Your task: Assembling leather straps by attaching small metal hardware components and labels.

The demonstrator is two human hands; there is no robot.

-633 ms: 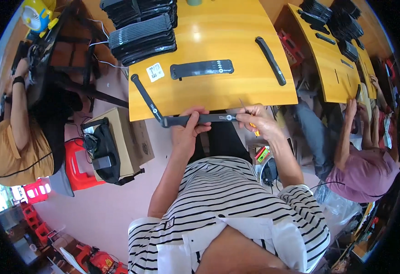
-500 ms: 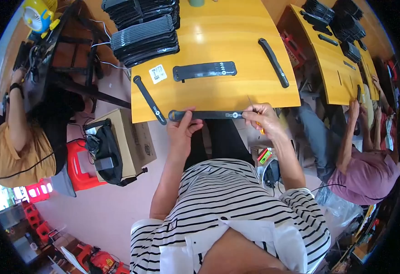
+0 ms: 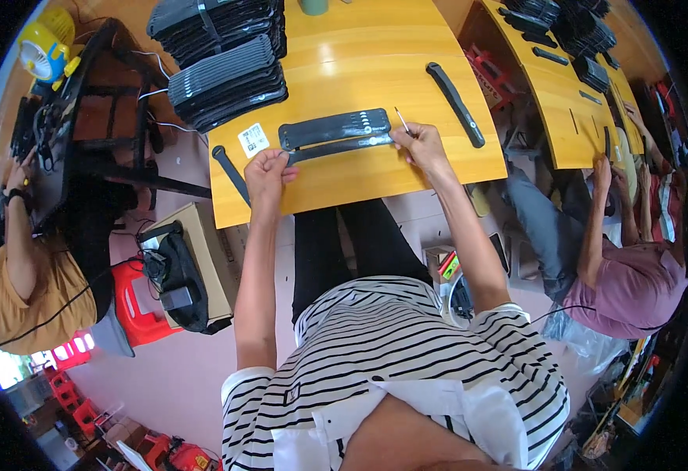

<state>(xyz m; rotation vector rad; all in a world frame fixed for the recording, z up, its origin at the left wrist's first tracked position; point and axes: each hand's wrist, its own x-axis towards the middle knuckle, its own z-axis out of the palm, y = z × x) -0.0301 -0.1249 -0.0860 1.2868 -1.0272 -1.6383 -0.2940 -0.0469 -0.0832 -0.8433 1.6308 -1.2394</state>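
A black strap [image 3: 340, 149] was pinched by the left hand [image 3: 268, 177] and, at its right end, by the right hand [image 3: 425, 150], in which a thin tool [image 3: 400, 119] was also gripped. It was stretched over the yellow table [image 3: 391, 71], just nearer than a flat black bundle [image 3: 334, 127]; black stacks [image 3: 229, 85] were piled far left.

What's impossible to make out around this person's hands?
All in the head view:
- Held black strap: its ends, partly covered by the left hand and right hand.
- Thin pointed tool: its handle, hidden by the right hand.
- Loose strap at left: its lower end, behind the left forearm.
- Green object: cut off by the top edge.
- White label: print too small.
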